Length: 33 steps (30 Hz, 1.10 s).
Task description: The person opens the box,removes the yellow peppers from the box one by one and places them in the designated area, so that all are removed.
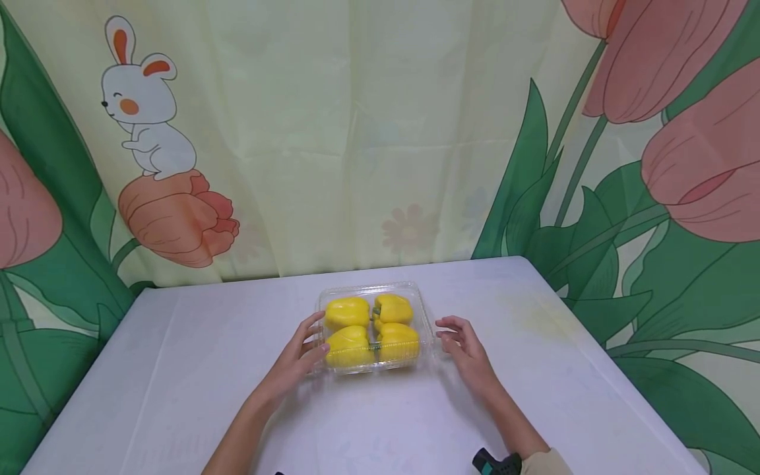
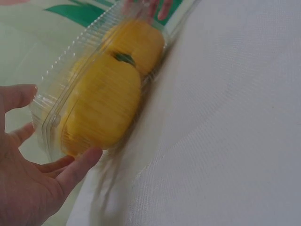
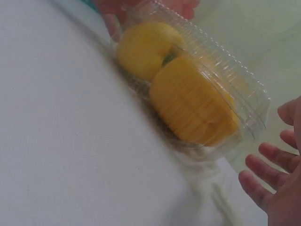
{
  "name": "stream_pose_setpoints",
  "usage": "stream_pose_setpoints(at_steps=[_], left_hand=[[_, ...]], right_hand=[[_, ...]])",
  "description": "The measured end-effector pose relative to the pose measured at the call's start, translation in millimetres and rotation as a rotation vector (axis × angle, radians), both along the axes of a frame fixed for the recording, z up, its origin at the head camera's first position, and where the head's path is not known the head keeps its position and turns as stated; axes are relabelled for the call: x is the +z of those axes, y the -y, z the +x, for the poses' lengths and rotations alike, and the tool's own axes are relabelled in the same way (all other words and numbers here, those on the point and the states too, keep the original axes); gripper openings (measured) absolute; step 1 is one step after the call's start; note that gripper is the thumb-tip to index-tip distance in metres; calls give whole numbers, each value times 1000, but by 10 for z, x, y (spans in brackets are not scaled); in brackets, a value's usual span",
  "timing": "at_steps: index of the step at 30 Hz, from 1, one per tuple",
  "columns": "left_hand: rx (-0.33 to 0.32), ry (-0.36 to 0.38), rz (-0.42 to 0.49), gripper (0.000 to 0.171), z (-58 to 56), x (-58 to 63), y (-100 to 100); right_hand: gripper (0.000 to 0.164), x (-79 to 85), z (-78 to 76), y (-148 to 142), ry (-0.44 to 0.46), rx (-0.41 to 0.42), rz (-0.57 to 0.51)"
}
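A clear plastic clamshell box sits on the table with several yellow bell peppers inside, their green stems turned toward the box's middle. My left hand is at the box's left end, fingertips right at its wall. In the left wrist view that hand's thumb and fingers spread around the box's end, loosely extended. To the right of the box, my right hand hovers a little apart from it, fingers relaxed. The right wrist view shows a gap between those fingers and the plastic.
White cloth covers the table. Behind it hangs a pale curtain printed with tulips and a rabbit. A black device is worn at the right wrist, beside a beige sleeve.
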<state>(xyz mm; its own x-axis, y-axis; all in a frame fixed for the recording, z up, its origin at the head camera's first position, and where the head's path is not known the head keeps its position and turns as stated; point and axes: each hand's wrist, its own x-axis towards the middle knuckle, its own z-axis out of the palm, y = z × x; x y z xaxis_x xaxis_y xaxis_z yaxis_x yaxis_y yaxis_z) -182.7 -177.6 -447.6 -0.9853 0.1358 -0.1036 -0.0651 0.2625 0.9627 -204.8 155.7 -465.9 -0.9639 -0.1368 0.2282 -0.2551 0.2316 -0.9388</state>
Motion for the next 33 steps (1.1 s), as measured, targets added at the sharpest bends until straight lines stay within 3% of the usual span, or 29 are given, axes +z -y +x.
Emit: stream_pose_setpoints(at_steps=[9, 17, 33], left_hand=[[0, 1, 6, 59, 1, -14, 11], [0, 0, 8, 59, 2, -21, 16], [0, 3, 9, 59, 4, -2, 6]], right_hand=[[42, 130, -60, 81, 16, -80, 153], [51, 202, -110, 132, -31, -28, 175], [69, 211, -150, 289, -14, 27, 226]])
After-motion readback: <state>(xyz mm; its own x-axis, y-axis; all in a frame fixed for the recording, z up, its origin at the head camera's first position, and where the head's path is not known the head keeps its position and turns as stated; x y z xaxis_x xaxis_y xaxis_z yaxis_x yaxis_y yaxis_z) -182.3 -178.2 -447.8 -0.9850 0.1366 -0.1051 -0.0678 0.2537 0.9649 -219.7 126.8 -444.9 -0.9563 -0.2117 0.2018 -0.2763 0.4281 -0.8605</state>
